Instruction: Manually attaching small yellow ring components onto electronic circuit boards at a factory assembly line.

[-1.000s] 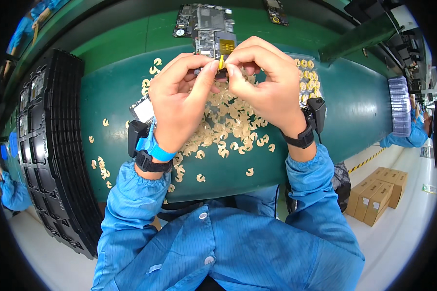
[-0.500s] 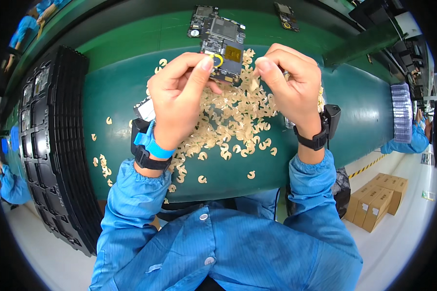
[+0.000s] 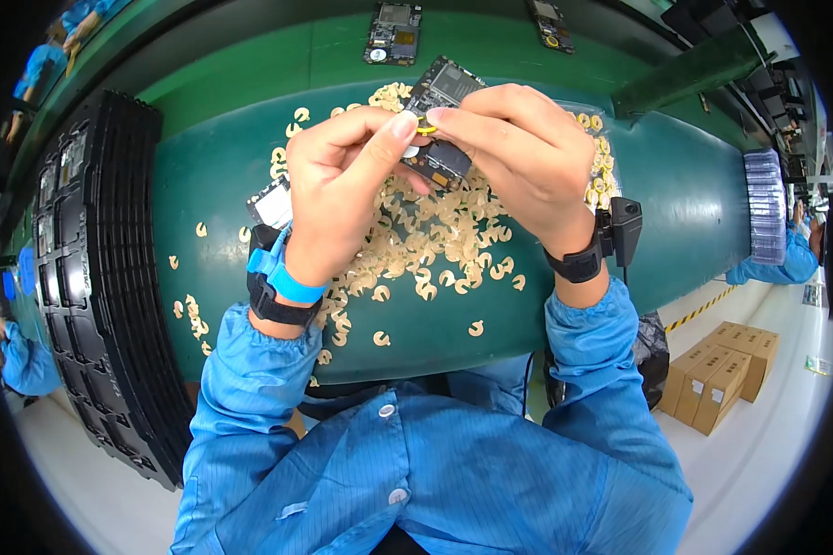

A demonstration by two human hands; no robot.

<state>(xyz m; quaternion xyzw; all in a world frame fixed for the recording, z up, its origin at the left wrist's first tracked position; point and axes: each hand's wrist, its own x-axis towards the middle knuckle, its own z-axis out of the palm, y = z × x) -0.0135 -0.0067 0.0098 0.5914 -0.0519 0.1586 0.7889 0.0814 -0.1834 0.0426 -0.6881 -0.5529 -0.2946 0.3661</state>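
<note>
My left hand is closed on the edge of a dark circuit board, held tilted above the bench. Thumb and fingers of my right hand are pinched at a small yellow ring-shaped part over the middle of the board. The fingertips partly cover this part, and my right hand hides some of the board. Beneath both hands lies a loose heap of small cream C-shaped pieces. Another board with a white face rests beside my left wrist.
A tall stack of black trays stands at the left. Two more boards lie on the far green surface, one a dark board. Round yellow-rimmed parts sit right of my right hand. Clear plastic trays are stacked at the bench's right end; cardboard boxes stand below.
My right hand has moved left onto the board and now pinches at the yellow ring-shaped part. The board in my left hand has come nearer and turned, uncovering the board behind it.
</note>
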